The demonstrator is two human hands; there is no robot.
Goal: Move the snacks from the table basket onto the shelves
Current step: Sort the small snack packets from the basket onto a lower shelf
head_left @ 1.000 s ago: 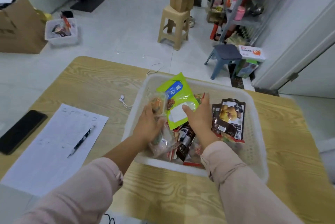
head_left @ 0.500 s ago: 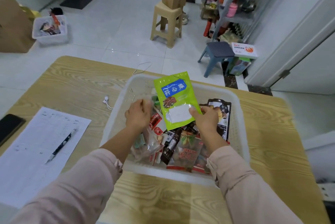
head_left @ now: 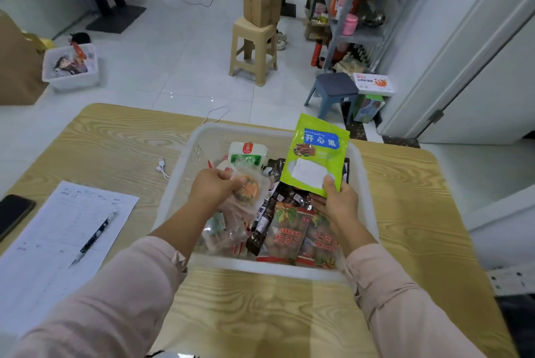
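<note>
- The green pouch has come up off the heap over the last second. It now stands upright at centre right of the frame, above the far right part of the basket.
- The clear packet with an orange round snack has lifted too, at frame centre.
- I'd say two snacks are picked and ready for the shelves at upper right; the rest still lie in the basket on the table.
- The right hand pinches the pouch's lower edge, thumb on the front.
- The left hand is curled round the clear packet, knuckles up.
</note>
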